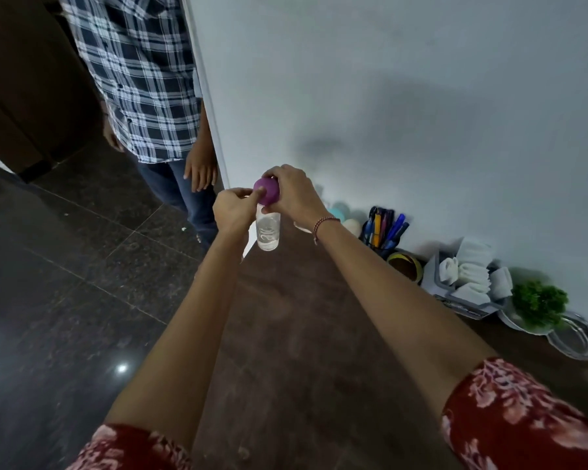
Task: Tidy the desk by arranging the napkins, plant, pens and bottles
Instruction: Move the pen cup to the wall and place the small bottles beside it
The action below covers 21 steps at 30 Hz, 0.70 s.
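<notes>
Nearby, brown desk (pixel 302 334) runs forward; along wall at right, plant (pixel 538 303), napkins (pixel 469 273) stacked in grey holder (pixel 437 283), tape roll (pixel 404 266), pens (pixel 384 228) upright in cup, all lined against wall, likely to free work surface; farther out, left hand (pixel 233 208) curled round neck of clear bottle (pixel 269 230), steadying it; right hand (pixel 291 191) wrapped over purple cap (pixel 267 195), probably twisting it tight; bottle at desk's far corner, base contact unclear; other bottles (pixel 345 217) just behind right wrist; bystander (pixel 140 79) in plaid shirt beyond.
</notes>
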{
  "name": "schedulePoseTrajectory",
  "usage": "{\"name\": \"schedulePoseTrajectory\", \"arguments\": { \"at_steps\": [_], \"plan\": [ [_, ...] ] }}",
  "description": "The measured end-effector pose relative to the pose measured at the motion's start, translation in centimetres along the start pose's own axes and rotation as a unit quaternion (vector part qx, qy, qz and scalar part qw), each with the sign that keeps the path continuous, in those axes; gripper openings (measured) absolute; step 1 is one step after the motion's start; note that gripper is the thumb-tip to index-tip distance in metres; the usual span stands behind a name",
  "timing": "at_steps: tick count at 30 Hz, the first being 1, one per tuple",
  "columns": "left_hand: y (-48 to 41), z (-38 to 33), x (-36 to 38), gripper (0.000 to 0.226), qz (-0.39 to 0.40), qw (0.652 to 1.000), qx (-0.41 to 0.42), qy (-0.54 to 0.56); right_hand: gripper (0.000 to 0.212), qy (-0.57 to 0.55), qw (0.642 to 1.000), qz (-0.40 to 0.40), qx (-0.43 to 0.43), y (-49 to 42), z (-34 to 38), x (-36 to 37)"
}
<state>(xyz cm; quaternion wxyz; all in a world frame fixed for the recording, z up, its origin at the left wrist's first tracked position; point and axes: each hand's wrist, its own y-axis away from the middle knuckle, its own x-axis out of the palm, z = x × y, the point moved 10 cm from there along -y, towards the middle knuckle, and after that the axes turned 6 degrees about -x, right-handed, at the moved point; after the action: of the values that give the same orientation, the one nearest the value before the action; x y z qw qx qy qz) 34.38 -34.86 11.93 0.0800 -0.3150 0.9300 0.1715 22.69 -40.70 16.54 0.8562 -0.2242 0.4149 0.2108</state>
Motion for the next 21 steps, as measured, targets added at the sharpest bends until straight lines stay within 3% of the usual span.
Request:
{"name": "schedulePoseTrajectory", "arguments": {
  "at_steps": [21],
  "plan": [
    [-11.8, 0.3, 8.6, 0.025, 0.044, 0.993, -0.069, 0.081, 0.063, 0.050, 0.998, 0.017, 0.023, -10.1, -8.7, 1.1]
  ]
}}
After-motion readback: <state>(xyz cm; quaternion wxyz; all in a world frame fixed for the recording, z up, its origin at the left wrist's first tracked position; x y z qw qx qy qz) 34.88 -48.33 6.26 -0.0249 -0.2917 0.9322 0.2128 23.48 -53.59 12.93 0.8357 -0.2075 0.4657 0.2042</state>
